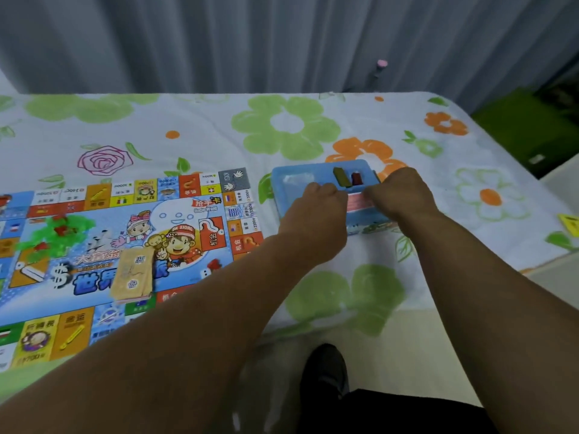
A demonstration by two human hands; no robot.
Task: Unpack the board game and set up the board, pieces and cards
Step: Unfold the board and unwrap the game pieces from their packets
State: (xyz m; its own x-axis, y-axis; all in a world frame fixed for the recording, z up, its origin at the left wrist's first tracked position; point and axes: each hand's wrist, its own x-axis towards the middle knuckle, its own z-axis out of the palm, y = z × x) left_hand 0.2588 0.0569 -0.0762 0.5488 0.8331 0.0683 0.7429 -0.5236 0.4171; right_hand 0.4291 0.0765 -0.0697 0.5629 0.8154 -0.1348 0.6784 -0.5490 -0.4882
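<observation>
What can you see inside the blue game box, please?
Inside the blue box stand a green stack and a dark red one; both hands grip pinkish cards, covering the rest.

Board (103,233) cut off left; fingers hidden behind knuckles.

Setting: a domestic room, most likely a bedroom. Indicators: the work surface is covered by a soft, slightly creased floral sheet (313,126) printed with green and orange flowers, its edges draping over rounded corners like a mattress. Grey pleated curtains (282,39) hang directly behind it across the full width. A pale floor (560,183) shows at the right, beside a green object (526,126) of unclear type. A children's board game (125,233) lies spread on the sheet
</observation>
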